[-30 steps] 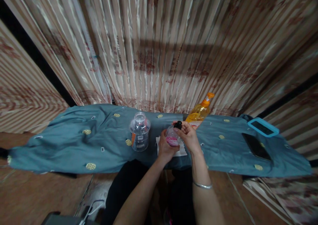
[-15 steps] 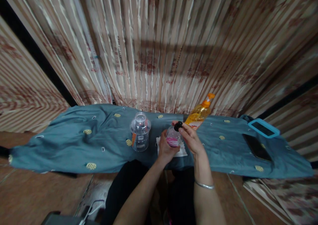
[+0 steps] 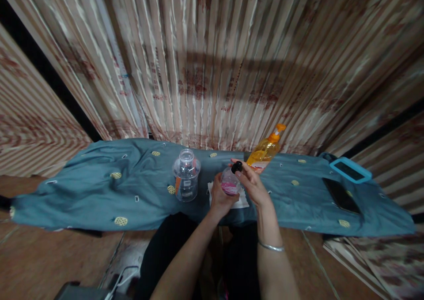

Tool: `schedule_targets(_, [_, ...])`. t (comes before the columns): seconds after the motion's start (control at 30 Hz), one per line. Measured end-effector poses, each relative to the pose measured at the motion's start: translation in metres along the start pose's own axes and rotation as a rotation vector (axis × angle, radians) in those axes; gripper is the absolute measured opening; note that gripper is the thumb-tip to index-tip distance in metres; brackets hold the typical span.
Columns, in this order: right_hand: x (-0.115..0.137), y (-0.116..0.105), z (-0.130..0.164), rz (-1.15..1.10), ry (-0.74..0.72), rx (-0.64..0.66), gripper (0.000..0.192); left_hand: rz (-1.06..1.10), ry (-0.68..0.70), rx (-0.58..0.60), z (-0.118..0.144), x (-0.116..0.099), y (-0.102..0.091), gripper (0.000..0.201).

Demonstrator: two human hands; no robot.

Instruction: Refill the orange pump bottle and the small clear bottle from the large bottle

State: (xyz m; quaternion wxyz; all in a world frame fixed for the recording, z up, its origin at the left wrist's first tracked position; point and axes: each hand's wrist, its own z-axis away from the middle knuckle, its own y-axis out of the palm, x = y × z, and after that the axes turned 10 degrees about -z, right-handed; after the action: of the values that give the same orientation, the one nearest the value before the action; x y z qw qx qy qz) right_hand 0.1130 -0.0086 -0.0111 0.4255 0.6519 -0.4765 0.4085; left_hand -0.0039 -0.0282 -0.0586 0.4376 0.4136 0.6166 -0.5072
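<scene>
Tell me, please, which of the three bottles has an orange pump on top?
The yellow bottle standing at the back by the curtain; the clear bottle and the small hand-held bottle have none.

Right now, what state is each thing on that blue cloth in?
Small bottle: upright, gripped by left hand, pink inside.
Black cap: on the bottle's top, pinched by right hand.
Clear jar: upright, lidded.
Orange pump bottle: standing, tilted.
Phone: flat, screen dark.

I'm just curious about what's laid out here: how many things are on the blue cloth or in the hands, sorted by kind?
Bottles: 2, a small pink-label bottle in the left hand, and an orange pump bottle
Clear jars: 1
Black caps: 1, at the right hand
White papers: 1
Phones or tablets: 2
Total: 7
</scene>
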Motion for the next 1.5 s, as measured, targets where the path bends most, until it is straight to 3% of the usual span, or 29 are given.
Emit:
schedule_targets(0.17, [-0.011,0.005,-0.004,0.009,-0.034,-0.11,0.039,0.012,-0.036,-0.021,-0.001,-0.001,0.0,0.082])
schedule_targets(0.4, [-0.003,0.0,-0.002,-0.006,0.003,-0.051,0.045,0.007,-0.017,-0.005,-0.001,-0.002,-0.001,0.076])
schedule_targets(0.63, [-0.015,0.007,-0.007,0.031,-0.039,-0.158,0.036,-0.015,-0.056,0.002,-0.003,0.001,0.002,0.083])
schedule_targets(0.87, [-0.006,0.005,-0.002,0.028,-0.059,-0.1,0.042,0.008,-0.029,-0.002,-0.002,0.003,0.002,0.081])
schedule_targets(1.13, [-0.019,0.006,-0.005,0.07,-0.154,-0.233,0.036,-0.004,-0.023,0.019,-0.004,0.008,0.005,0.083])
schedule_targets(1.5, [-0.004,0.011,0.002,0.219,-0.19,-0.193,0.045,0.025,-0.008,0.002,-0.002,0.011,0.006,0.081])
